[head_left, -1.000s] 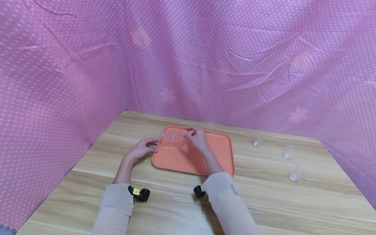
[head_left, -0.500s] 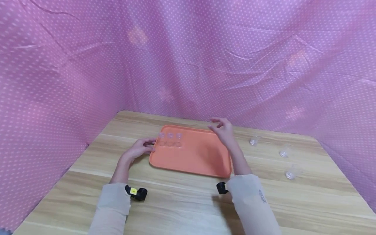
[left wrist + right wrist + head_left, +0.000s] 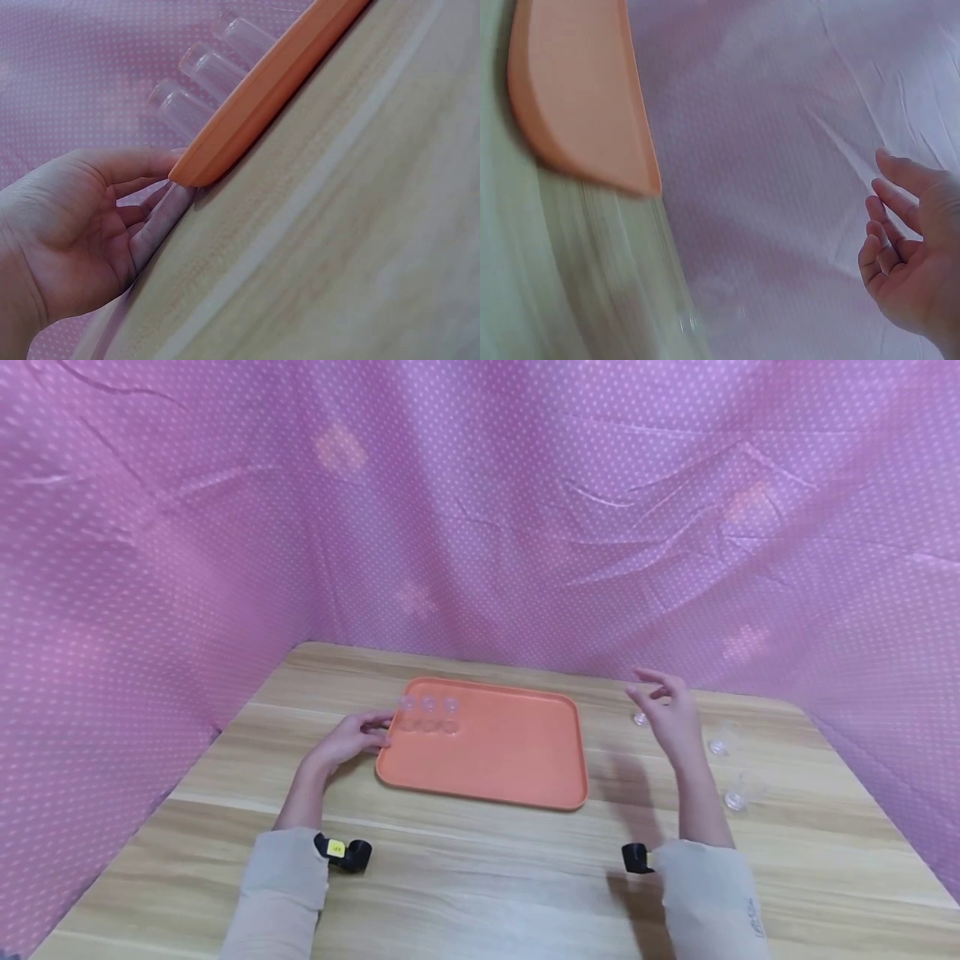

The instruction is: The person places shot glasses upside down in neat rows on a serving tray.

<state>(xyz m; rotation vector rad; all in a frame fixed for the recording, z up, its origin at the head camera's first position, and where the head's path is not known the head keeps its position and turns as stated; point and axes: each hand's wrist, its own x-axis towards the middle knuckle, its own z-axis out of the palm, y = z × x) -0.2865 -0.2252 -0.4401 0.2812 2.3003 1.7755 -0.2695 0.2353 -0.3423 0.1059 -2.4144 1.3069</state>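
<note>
An orange tray (image 3: 517, 752) lies on the wooden table. My left hand (image 3: 341, 743) holds its left edge; in the left wrist view, thumb and fingers meet the tray's corner. Three small clear cups (image 3: 429, 725) stand in a row at the tray's far left; the left wrist view shows them too. To the right of the tray, my right hand (image 3: 672, 718) is raised above the table with loosely bent fingers and nothing in them. Close by it is a clear cup (image 3: 640, 719), partly hidden by the hand.
Two more clear cups, a middle one (image 3: 717, 747) and a nearer one (image 3: 735, 800), stand on the table (image 3: 465, 877) at the right. A pink dotted curtain (image 3: 480, 527) surrounds the far and side edges of the table.
My right hand has left the cups on the tray and moved right, past the tray's edge, toward the loose cups. My left hand has stayed at the tray's edge.
</note>
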